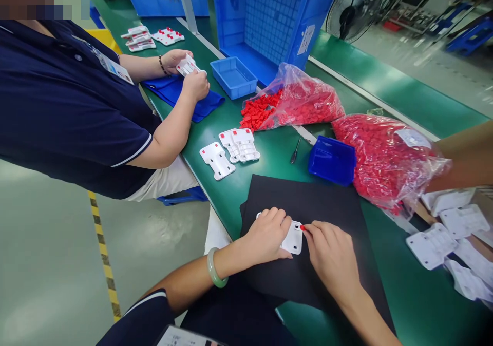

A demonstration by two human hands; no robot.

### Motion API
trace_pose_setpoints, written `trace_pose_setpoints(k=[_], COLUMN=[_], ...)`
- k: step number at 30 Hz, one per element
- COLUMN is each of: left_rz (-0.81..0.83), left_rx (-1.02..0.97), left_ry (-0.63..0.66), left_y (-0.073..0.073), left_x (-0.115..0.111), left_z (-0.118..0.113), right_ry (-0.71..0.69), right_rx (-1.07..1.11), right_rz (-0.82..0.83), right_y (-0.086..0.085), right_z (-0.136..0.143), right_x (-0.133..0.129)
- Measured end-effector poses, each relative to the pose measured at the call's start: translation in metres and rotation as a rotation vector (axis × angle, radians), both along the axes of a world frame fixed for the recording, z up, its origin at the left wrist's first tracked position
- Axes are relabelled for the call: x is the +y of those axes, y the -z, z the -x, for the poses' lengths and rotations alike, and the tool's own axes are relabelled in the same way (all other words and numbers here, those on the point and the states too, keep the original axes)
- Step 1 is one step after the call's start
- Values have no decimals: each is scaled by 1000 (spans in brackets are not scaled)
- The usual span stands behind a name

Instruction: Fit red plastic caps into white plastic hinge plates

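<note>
My left hand [268,235] is closed over a white plastic plate [293,239] and covers much of it. The plate lies over a black mat [308,279], and dark square holes show at its uncovered end. Between the thumb and forefinger of my right hand [333,256] is a small red plastic piece [302,228], right at the plate's edge beside one hole. Whether the piece touches the plate I cannot tell. Farther up the bench lie several white plates [217,160], each with a red piece at one corner.
Bags of red pieces [389,156] and a dark blue tray [332,160] stand beyond the mat. A screwdriver [295,151] lies nearby. White plates [431,246] are heaped at right. At left a co-worker's hands [195,85] hold another plate. A light blue tray [234,77] sits before a large blue crate [269,22].
</note>
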State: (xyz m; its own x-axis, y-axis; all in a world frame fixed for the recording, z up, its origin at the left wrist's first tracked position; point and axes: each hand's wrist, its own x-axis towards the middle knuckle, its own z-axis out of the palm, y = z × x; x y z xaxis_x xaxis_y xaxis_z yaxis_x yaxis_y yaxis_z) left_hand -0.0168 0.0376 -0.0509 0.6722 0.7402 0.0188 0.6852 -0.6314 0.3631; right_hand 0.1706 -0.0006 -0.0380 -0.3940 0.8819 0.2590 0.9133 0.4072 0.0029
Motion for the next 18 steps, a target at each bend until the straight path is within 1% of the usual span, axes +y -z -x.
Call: trace_pose_setpoints(k=[4, 10, 14, 18], left_rz=[-16, -25, -33, -39], left_rx=[17, 30, 68, 94], left_ry=[16, 11, 4, 2], left_y=[-3, -6, -7, -9], left_x=[-1, -1, -3, -5], left_z=[-1, -2, -4, -5], right_ry=[-29, -49, -56, -25], right_rx=[-53, -43, 31, 180], right_rz=[18, 56, 85, 108], right_y=[12, 19, 24, 27], right_z=[4, 3, -2, -7], right_x=[-3, -5, -8, -11])
